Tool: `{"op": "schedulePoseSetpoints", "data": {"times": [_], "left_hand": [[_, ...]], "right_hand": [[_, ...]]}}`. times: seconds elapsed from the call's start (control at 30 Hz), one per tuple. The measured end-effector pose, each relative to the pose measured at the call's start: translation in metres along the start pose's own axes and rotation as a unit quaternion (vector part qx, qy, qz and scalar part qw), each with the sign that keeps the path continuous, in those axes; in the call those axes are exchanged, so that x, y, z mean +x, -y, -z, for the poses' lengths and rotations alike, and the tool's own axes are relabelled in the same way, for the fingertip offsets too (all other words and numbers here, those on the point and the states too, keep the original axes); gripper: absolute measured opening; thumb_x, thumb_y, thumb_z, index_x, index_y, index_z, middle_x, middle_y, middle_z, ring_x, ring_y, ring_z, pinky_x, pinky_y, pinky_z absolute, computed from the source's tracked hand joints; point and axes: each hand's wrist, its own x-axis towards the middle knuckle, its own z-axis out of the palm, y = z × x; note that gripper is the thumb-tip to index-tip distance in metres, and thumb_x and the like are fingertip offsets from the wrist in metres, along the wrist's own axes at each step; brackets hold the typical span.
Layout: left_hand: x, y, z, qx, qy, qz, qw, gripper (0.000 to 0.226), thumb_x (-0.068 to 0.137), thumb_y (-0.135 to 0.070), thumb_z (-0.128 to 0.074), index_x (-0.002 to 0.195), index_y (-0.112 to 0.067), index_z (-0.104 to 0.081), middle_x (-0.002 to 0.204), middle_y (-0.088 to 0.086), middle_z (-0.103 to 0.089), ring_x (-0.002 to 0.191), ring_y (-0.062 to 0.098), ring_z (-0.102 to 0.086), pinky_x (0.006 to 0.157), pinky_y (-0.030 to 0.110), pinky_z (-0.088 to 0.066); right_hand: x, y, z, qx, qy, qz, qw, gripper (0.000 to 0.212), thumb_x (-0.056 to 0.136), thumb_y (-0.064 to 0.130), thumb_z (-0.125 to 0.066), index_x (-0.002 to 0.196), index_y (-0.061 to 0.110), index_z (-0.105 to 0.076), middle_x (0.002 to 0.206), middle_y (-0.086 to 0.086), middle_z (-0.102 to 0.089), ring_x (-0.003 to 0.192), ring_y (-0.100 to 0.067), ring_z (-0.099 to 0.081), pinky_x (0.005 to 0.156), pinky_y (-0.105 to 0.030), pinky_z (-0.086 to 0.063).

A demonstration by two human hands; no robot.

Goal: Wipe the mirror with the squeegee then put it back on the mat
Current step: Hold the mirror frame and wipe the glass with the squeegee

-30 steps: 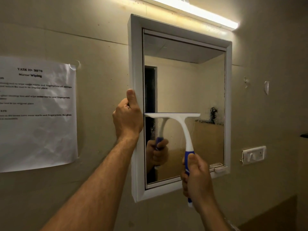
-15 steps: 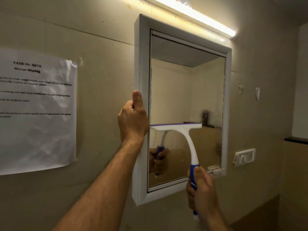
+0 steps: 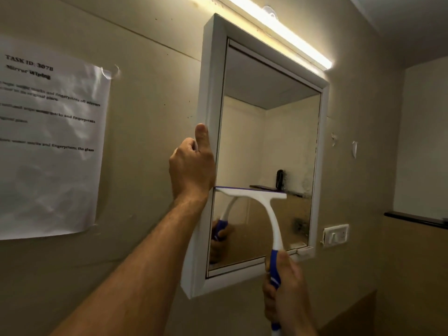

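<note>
A white-framed mirror (image 3: pixel 269 132) hangs on the beige wall. My left hand (image 3: pixel 192 166) grips the frame's left edge, thumb pointing up. The squeegee (image 3: pixel 264 197) is white with a blue handle. Its blade lies flat across the lower left part of the glass. My right hand (image 3: pixel 286 289) is closed around the blue handle below the mirror's bottom edge. The glass reflects the squeegee and the hand. The mat is not in view.
A printed task sheet (image 3: pixel 48 141) is taped to the wall on the left. A lit tube light (image 3: pixel 278 30) runs above the mirror. A white switch plate (image 3: pixel 335 235) sits right of the mirror, and a dark ledge (image 3: pixel 417 218) juts out further right.
The squeegee blade has slid down the glass, from about mid-height to the lower part. My left hand stays on the frame. The view has shifted to the right.
</note>
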Motion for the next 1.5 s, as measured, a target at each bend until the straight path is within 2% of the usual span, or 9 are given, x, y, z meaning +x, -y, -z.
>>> {"op": "schedulePoseSetpoints", "data": {"times": [0.2, 0.37, 0.57, 0.7, 0.8, 0.87, 1.03, 1.3, 1.5], "left_hand": [[-0.001, -0.001, 0.001, -0.011, 0.003, -0.002, 1.0, 0.061, 0.096, -0.063, -0.019, 0.07, -0.016, -0.047, 0.061, -0.001, -0.047, 0.052, 0.009, -0.043, 0.047, 0.021, -0.029], [-0.001, 0.0, 0.002, -0.005, -0.001, -0.006, 1.0, 0.063, 0.095, -0.064, -0.017, 0.071, -0.016, -0.049, 0.063, -0.001, -0.05, 0.055, 0.011, -0.046, 0.048, 0.023, -0.029], [-0.003, -0.002, 0.002, 0.012, -0.01, -0.006, 1.0, 0.064, 0.096, -0.061, -0.017, 0.072, -0.013, -0.052, 0.067, 0.001, -0.053, 0.057, 0.009, -0.045, 0.048, 0.022, -0.026], [0.005, -0.005, 0.008, 0.022, 0.013, 0.005, 1.0, 0.063, 0.095, -0.063, -0.016, 0.078, -0.015, -0.052, 0.083, 0.007, -0.057, 0.063, 0.01, -0.045, 0.051, 0.023, -0.026], [0.027, -0.021, 0.01, -0.038, 0.009, 0.058, 0.998, 0.059, 0.098, -0.059, -0.018, 0.101, -0.014, -0.055, 0.101, 0.01, -0.056, 0.076, 0.017, -0.05, 0.063, 0.027, -0.032], [0.043, -0.035, 0.006, -0.067, 0.001, 0.047, 0.997, 0.053, 0.099, -0.056, -0.021, 0.111, -0.015, -0.051, 0.103, 0.008, -0.055, 0.084, 0.018, -0.051, 0.064, 0.028, -0.034], [0.049, -0.049, -0.009, -0.041, -0.029, -0.022, 0.999, 0.043, 0.099, -0.053, -0.024, 0.11, -0.017, -0.045, 0.099, 0.003, -0.05, 0.079, 0.012, -0.049, 0.058, 0.024, -0.035], [0.044, -0.046, -0.008, -0.03, 0.006, 0.001, 1.0, 0.062, 0.098, -0.058, -0.016, 0.092, -0.013, -0.058, 0.07, -0.001, -0.055, 0.06, 0.009, -0.052, 0.049, 0.022, -0.03], [0.042, -0.046, -0.009, -0.013, -0.01, -0.002, 1.0, 0.06, 0.098, -0.058, -0.015, 0.095, -0.014, -0.057, 0.072, 0.0, -0.057, 0.06, 0.009, -0.054, 0.048, 0.021, -0.031]], "right_hand": [[0.029, 0.04, -0.006, -0.035, 0.001, 0.111, 0.993, 0.047, 0.095, 0.047, -0.032, 0.085, 0.005, -0.052, 0.049, -0.004, -0.042, 0.039, -0.017, -0.036, 0.039, -0.026, -0.036], [0.019, 0.023, -0.001, -0.03, -0.011, 0.071, 0.997, 0.052, 0.08, 0.056, -0.038, 0.086, 0.007, -0.054, 0.05, -0.001, -0.043, 0.037, -0.011, -0.035, 0.038, -0.022, -0.031], [0.004, -0.01, 0.005, 0.001, -0.037, 0.028, 0.999, 0.048, 0.089, 0.046, -0.039, 0.097, 0.001, -0.054, 0.054, -0.004, -0.041, 0.036, -0.01, -0.036, 0.035, -0.021, -0.03], [0.028, 0.047, -0.008, -0.032, -0.032, 0.094, 0.995, 0.044, 0.095, 0.047, -0.033, 0.082, 0.01, -0.053, 0.05, 0.002, -0.04, 0.037, -0.01, -0.032, 0.037, -0.022, -0.028], [0.059, 0.112, -0.022, -0.04, -0.025, 0.144, 0.988, 0.044, 0.094, 0.053, -0.032, 0.082, 0.015, -0.052, 0.05, 0.004, -0.041, 0.037, -0.01, -0.032, 0.037, -0.022, -0.028], [0.075, 0.153, -0.031, -0.027, -0.019, 0.158, 0.987, 0.044, 0.094, 0.054, -0.032, 0.083, 0.016, -0.052, 0.05, 0.005, -0.041, 0.038, -0.01, -0.031, 0.038, -0.023, -0.027], [0.088, 0.195, -0.041, -0.008, 0.004, 0.173, 0.985, 0.043, 0.095, 0.054, -0.032, 0.083, 0.016, -0.05, 0.047, 0.006, -0.039, 0.037, -0.01, -0.029, 0.039, -0.023, -0.026], [0.061, 0.116, -0.021, -0.017, -0.001, 0.155, 0.988, 0.046, 0.094, 0.053, -0.032, 0.079, 0.014, -0.052, 0.047, 0.003, -0.04, 0.037, -0.011, -0.029, 0.037, -0.02, -0.026], [0.091, 0.181, -0.04, 0.01, -0.014, 0.21, 0.978, 0.043, 0.096, 0.052, -0.031, 0.084, 0.015, -0.05, 0.049, 0.003, -0.038, 0.036, -0.01, -0.029, 0.036, -0.021, -0.027]]}}
